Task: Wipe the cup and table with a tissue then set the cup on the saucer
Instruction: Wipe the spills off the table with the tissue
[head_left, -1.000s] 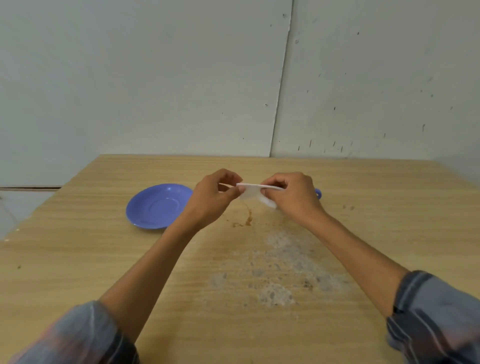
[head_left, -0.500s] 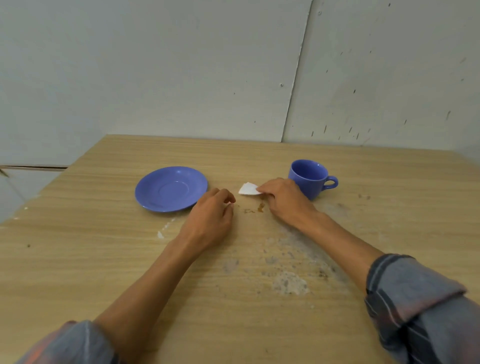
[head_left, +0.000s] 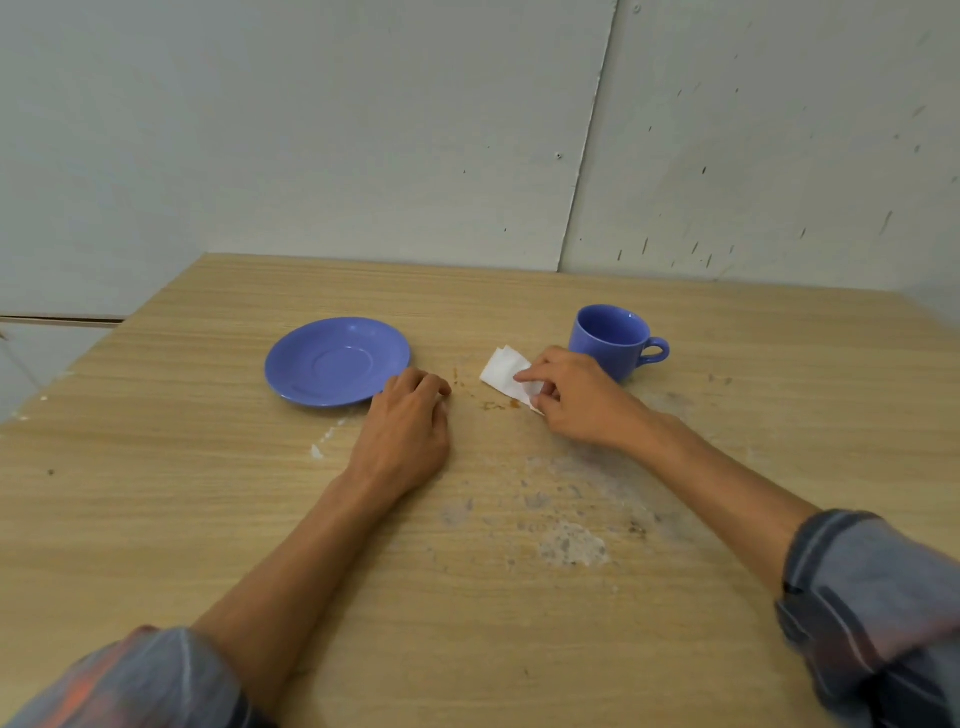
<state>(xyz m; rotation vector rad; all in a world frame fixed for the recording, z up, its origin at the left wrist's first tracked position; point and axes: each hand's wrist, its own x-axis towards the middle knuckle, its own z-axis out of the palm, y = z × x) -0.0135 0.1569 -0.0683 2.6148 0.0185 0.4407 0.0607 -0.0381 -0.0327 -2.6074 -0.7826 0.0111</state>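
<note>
On the table: I am pinching the tissue with my right hand, beside the brown spots.
Wiping well: I should be pressing flat and rubbing slowly over each spot.
Left hand: it is resting on the wood, fingers loosely curled, holding nothing, near the saucer.
Cup: it is standing upright behind my right hand, not on the saucer yet.

Table lane between saucer and cup, tissue and right hand inside
</note>
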